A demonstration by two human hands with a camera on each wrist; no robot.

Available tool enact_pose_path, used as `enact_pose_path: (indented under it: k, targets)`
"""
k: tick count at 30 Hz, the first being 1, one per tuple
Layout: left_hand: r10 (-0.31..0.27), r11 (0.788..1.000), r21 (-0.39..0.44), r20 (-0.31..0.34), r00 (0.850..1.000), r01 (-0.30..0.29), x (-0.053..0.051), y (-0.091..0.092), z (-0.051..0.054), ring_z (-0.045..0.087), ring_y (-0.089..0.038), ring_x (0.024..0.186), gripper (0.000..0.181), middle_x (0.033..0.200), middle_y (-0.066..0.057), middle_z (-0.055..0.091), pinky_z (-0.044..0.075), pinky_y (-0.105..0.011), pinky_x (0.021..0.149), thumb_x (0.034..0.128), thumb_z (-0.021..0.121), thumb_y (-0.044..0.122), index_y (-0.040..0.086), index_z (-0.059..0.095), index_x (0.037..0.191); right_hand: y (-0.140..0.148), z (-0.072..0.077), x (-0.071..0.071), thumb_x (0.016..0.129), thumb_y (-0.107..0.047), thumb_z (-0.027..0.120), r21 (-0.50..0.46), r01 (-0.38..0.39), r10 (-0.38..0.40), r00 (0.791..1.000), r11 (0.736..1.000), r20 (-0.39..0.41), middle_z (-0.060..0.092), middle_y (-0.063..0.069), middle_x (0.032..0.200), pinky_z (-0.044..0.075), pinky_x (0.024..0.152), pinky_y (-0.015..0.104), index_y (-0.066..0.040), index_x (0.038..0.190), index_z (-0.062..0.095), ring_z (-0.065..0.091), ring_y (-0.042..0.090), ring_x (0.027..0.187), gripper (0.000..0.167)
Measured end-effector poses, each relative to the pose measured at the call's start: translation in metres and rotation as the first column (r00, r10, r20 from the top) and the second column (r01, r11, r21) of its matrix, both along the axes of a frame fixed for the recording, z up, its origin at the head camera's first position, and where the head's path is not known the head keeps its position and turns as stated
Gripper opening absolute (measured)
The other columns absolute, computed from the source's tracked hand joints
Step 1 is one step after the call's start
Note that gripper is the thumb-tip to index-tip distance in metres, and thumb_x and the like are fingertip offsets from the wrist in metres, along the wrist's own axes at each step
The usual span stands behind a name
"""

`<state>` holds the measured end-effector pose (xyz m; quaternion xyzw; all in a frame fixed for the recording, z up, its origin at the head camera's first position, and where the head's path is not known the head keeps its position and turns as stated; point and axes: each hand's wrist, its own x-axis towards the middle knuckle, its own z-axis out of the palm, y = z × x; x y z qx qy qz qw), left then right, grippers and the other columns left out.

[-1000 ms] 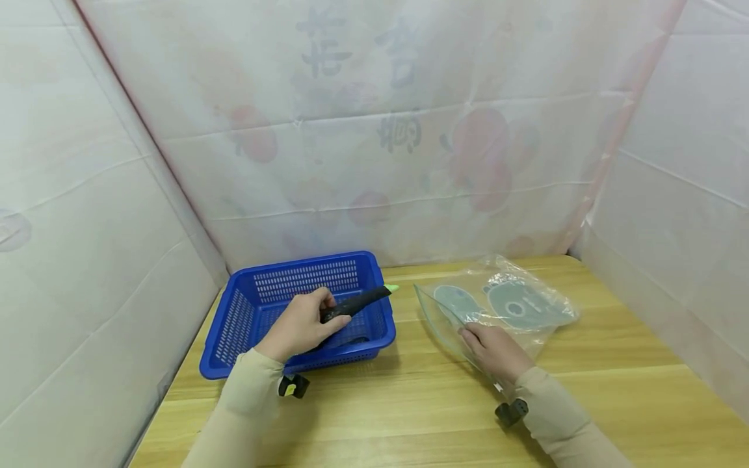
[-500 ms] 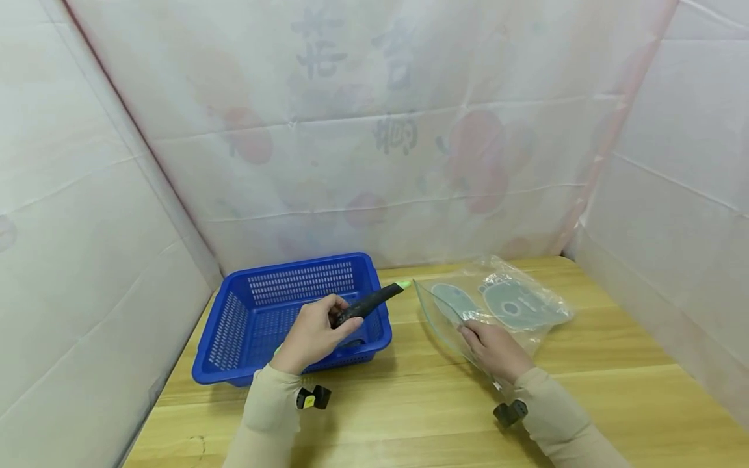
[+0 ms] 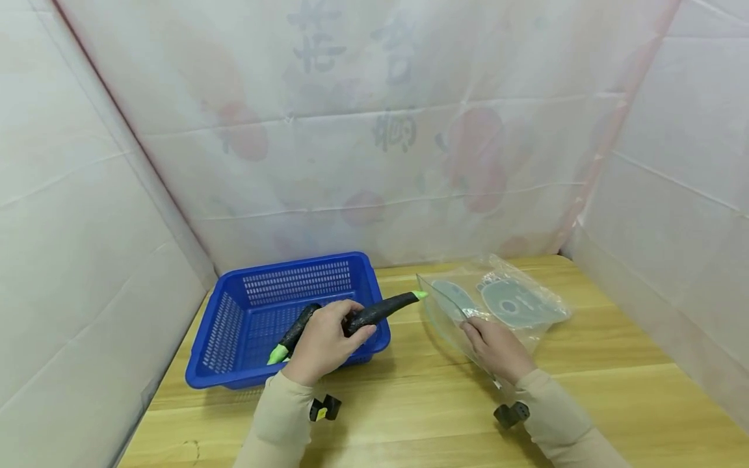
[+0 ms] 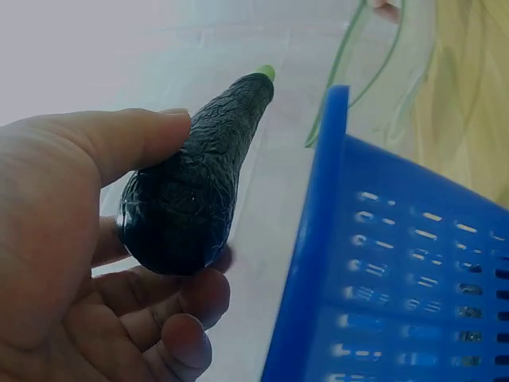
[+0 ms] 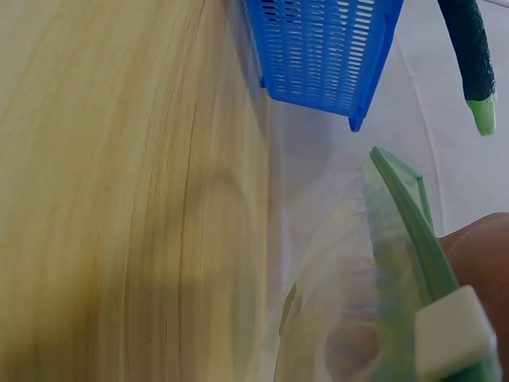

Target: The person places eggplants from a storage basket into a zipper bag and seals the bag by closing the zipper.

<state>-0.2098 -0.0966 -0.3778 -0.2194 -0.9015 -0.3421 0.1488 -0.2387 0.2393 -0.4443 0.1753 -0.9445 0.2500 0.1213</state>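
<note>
My left hand [image 3: 328, 341] holds a long black-green eggplant [image 3: 383, 311] by its thick end, over the right side of the blue basket [image 3: 201, 344]. The narrow light-green tip points right, close to the mouth of a clear zip bag [image 3: 521, 305]. In the left wrist view the wrinkled eggplant [image 4: 199, 171] lies between thumb and fingers. My right hand [image 3: 497, 348] pinches the bag's upper edge, and its mouth stands parted toward the basket. A white zip slider [image 5: 455, 333] shows on the green strip. A second dark eggplant [image 3: 301, 328] lies in the basket, partly hidden behind my left hand.
The basket stands at the left of the wooden table [image 3: 404, 416], near the back. Pale printed sheeting [image 3: 374, 162] walls the table at the back and both sides. The bag lies flat toward the right, its printed shapes facing up.
My left hand has moved right and nearer with the eggplant, its tip coming up to the bag's mouth. The second eggplant in the basket has come into view. My right hand stays nearly still.
</note>
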Motion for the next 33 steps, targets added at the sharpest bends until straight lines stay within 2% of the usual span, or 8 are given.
enact_pose_path:
  k: [5, 12, 15, 19, 23, 26, 29, 33]
  targets:
    - [-0.02, 1.0, -0.024, -0.001, 1.0, 0.02, 0.003, 0.008, -0.001, 0.048, -0.003, 0.051, 0.036, 0.076, 0.01, 0.058, 0.041, -0.023, 0.046, 0.0885, 0.067, 0.044, 0.016, 0.063, 0.112, 0.004, 0.004, 0.004, 0.103, -0.029, 0.045, 0.019, 0.018, -0.018, 1.0, 1.0, -0.003, 0.039, -0.006, 0.058, 0.036, 0.054, 0.03, -0.016, 0.073, 0.052, 0.038, 0.011, 0.053, 0.033]
    - [-0.058, 0.998, -0.026, -0.097, 0.994, 0.056, 0.006, 0.018, -0.003, 0.049, -0.005, 0.067, 0.034, 0.09, 0.005, 0.059, 0.043, -0.023, 0.058, 0.0886, 0.069, 0.039, 0.013, 0.06, 0.11, 0.008, 0.01, 0.011, 0.101, -0.024, 0.05, 0.002, 0.036, -0.036, 0.999, 0.999, 0.022, 0.039, -0.005, 0.056, 0.034, 0.048, 0.026, -0.017, 0.069, 0.046, 0.036, 0.009, 0.049, 0.034]
    - [-0.059, 0.998, -0.027, -0.123, 0.991, 0.056, 0.007, 0.021, -0.003, 0.05, -0.006, 0.071, 0.034, 0.093, 0.004, 0.057, 0.044, -0.024, 0.061, 0.09, 0.068, 0.037, 0.013, 0.057, 0.112, 0.008, 0.012, 0.013, 0.099, -0.02, 0.053, -0.001, 0.032, -0.032, 0.999, 0.999, 0.012, 0.042, -0.005, 0.059, 0.034, 0.049, 0.026, -0.016, 0.074, 0.052, 0.037, 0.009, 0.05, 0.026]
    - [-0.084, 0.996, -0.028, -0.114, 0.99, 0.082, 0.01, 0.022, -0.005, 0.049, -0.005, 0.068, 0.035, 0.094, 0.003, 0.054, 0.044, -0.023, 0.058, 0.0944, 0.06, 0.039, 0.012, 0.052, 0.114, 0.006, 0.013, 0.016, 0.096, -0.015, 0.055, 0.008, 0.037, -0.037, 0.999, 0.999, 0.018, 0.049, -0.006, 0.067, 0.037, 0.053, 0.027, -0.016, 0.085, 0.061, 0.042, 0.009, 0.056, 0.013]
    - [-0.117, 0.993, -0.022, -0.096, 0.988, 0.116, 0.013, 0.024, -0.004, 0.05, -0.002, 0.061, 0.036, 0.088, 0.004, 0.054, 0.043, -0.021, 0.052, 0.0969, 0.054, 0.042, 0.011, 0.05, 0.114, 0.003, 0.018, 0.02, 0.094, -0.013, 0.056, -0.005, 0.047, -0.047, 0.999, 0.999, 0.02, 0.052, -0.006, 0.068, 0.037, 0.05, 0.026, -0.015, 0.089, 0.063, 0.042, 0.009, 0.054, 0.01]
    - [-0.122, 0.992, -0.019, -0.091, 0.988, 0.121, 0.015, 0.024, -0.003, 0.05, 0.0, 0.056, 0.035, 0.081, 0.005, 0.056, 0.042, -0.02, 0.049, 0.0969, 0.055, 0.041, 0.011, 0.048, 0.115, 0.0, 0.021, 0.02, 0.093, -0.011, 0.057, -0.002, 0.05, -0.05, 0.998, 0.999, -0.025, 0.052, -0.006, 0.066, 0.035, 0.046, 0.025, -0.013, 0.09, 0.064, 0.04, 0.008, 0.05, 0.008]
    - [-0.123, 0.992, -0.029, -0.101, 0.987, 0.121, 0.018, 0.024, -0.003, 0.049, 0.0, 0.053, 0.034, 0.078, 0.005, 0.057, 0.042, -0.02, 0.048, 0.0966, 0.057, 0.037, 0.01, 0.047, 0.115, -0.002, 0.023, 0.021, 0.091, -0.009, 0.057, 0.028, 0.05, -0.047, 0.993, 0.998, -0.111, 0.049, -0.009, 0.062, 0.032, 0.042, 0.024, -0.012, 0.09, 0.064, 0.035, 0.005, 0.045, 0.008]
    - [-0.124, 0.992, -0.045, -0.135, 0.983, 0.119, 0.019, 0.024, -0.003, 0.048, 0.0, 0.054, 0.035, 0.081, 0.004, 0.057, 0.041, -0.019, 0.049, 0.0973, 0.056, 0.035, 0.009, 0.046, 0.118, -0.004, 0.025, 0.023, 0.087, -0.005, 0.057, 0.066, 0.048, -0.03, 0.969, 0.997, -0.246, 0.04, -0.012, 0.054, 0.027, 0.036, 0.02, -0.008, 0.088, 0.064, 0.026, 0.0, 0.04, 0.008]
